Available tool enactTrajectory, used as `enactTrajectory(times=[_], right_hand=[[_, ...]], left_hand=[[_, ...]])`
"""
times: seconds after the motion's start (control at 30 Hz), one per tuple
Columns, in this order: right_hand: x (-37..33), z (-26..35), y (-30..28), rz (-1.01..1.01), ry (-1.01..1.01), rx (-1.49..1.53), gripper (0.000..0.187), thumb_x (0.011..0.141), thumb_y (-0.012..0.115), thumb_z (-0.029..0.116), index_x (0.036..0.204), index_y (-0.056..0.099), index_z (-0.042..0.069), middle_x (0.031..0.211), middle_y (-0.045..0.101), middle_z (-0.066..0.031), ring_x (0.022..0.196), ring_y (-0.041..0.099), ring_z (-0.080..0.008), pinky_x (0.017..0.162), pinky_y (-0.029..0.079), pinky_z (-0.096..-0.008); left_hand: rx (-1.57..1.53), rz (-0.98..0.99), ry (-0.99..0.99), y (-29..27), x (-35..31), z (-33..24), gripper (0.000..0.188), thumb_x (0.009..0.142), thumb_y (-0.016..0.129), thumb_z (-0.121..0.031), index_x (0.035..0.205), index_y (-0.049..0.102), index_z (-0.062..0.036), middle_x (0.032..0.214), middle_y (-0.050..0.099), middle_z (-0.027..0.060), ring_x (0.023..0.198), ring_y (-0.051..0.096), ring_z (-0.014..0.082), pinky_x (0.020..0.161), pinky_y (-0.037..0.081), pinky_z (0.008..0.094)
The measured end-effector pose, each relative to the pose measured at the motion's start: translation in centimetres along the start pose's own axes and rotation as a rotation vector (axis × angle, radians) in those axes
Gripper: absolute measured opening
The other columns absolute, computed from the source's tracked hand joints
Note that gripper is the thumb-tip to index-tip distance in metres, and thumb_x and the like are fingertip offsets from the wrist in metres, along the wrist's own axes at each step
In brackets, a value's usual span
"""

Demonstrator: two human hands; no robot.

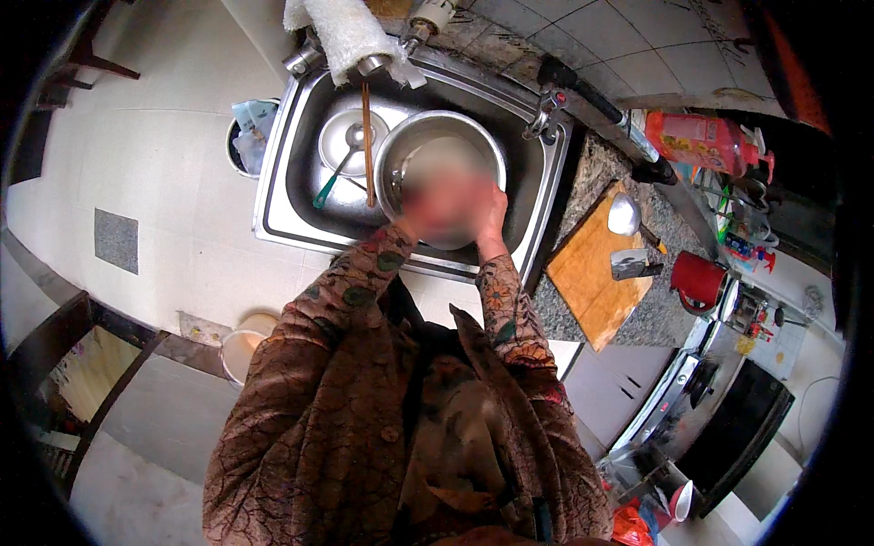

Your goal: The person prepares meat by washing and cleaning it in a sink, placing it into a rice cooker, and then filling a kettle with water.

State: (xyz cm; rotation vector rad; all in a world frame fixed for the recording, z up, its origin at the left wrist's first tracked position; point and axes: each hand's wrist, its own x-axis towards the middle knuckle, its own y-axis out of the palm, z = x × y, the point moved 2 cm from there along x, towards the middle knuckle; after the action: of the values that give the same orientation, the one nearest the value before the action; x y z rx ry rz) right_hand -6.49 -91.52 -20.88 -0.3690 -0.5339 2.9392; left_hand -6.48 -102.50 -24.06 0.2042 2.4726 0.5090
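— From the head view, where are we?

— Both our hands are at the steel pot [437, 146] in the sink [273, 196]. Our right hand [492, 214] grips its rim; our left hand [410, 218] is blurred, its fingers unreadable.

— How far along?

— We'd judge mid-wash: a lid [346, 136], ladle [335, 173] and chopsticks [367, 136] wait beside it.

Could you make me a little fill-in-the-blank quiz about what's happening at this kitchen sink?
1. Both hands, the left hand and right hand, hold a round steel pot over the stainless steel ____.
2. The wooden cutting board lies to the person's ____ of it.
3. The jug beside the board is coloured ____.

Missing words: sink; right; red
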Motion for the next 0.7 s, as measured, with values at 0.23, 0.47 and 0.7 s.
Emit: enactTrajectory(times=[0.23,0.47,0.7], right_hand=[[-1.0,2.6,0.6,0.140,0.334,0.421,0.014,0.084,0.053,0.012,0.084,0.057,-0.001,0.064,0.056,-0.0021,0.048,0.042,-0.0052,0.043,0.035,-0.0193],[-1.1,2.4,0.9,0.185,0.410,0.514,0.010,0.084,0.051,0.009,0.084,0.056,0.001,0.065,0.055,-0.0023,0.048,0.042,-0.0053,0.043,0.035,-0.0181],[-0.7,0.9,0.8,0.182,0.514,0.462,0.011,0.084,0.053,0.015,0.081,0.055,0.004,0.062,0.052,0.0004,0.046,0.042,-0.0047,0.040,0.034,-0.0178]], left_hand=[[0.069,-0.216,0.471,0.4,0.0,1.1,0.024,0.087,0.046,-0.021,0.075,0.054,-0.0019,0.061,0.051,0.0020,0.052,0.045,0.0099,0.048,0.038,0.0246],[-0.237,-0.195,-0.048,-0.2,-1.4,-1.8,0.028,0.087,0.047,-0.031,0.076,0.055,-0.0066,0.052,0.046,0.0003,0.035,0.034,0.0078,0.032,0.026,0.0230],[0.215,-0.123,0.186,-1.9,1.2,3.4,0.018,0.083,0.051,-0.019,0.079,0.057,-0.0023,0.059,0.054,0.0047,0.049,0.045,0.0110,0.045,0.038,0.0265]])
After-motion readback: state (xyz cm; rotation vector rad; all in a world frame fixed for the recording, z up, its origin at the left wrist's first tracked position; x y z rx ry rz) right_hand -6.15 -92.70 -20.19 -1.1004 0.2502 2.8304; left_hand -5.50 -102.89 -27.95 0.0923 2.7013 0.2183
